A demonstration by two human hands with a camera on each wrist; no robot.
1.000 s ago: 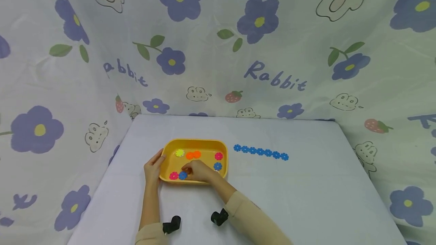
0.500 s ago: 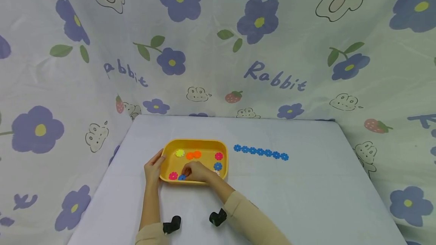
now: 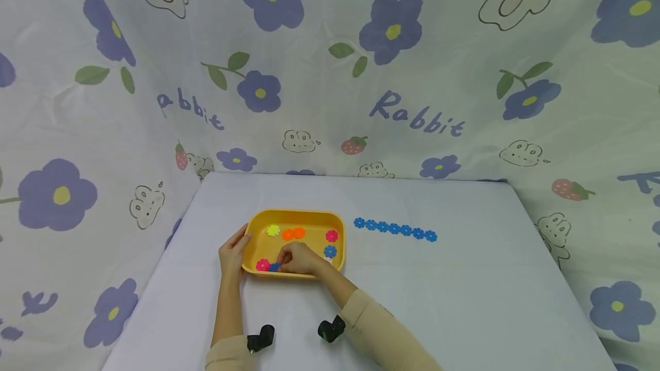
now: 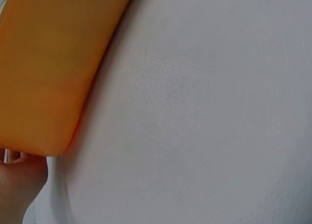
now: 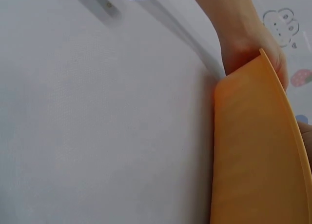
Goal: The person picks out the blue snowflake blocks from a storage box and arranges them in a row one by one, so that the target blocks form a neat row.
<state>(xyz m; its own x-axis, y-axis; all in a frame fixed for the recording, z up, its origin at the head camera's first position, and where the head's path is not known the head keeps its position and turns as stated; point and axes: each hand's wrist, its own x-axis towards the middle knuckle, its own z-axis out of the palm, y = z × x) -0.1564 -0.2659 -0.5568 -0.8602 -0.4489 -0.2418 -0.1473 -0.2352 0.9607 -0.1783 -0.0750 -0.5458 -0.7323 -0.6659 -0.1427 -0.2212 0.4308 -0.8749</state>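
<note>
At the left end of a yellow tray [image 3: 296,211], my left hand [image 3: 232,252] grips the wall, its thumb at the rim. The left wrist view shows part of that hand against the tray's orange-looking corner [image 4: 53,136]. My right hand [image 3: 300,257] reaches over the front rim and pinches a blue snowflake disc [image 3: 274,267], which is tilted and partly covered by the fingers. A pink disc [image 3: 262,264] lies right beside it in the front left corner. In the right wrist view the tray wall [image 5: 253,151] hides most of the right hand.
Also in the tray are a yellow disc [image 3: 272,231], two orange discs [image 3: 294,234], another pink disc [image 3: 332,236] and another blue disc [image 3: 330,251]. A row of several joined blue discs [image 3: 394,228] lies on the white table [image 3: 438,302], right of the tray.
The blue disc at the right fingertips has gone from lying flat to tilted, with less of its face showing. The left hand and tray stay in place.
</note>
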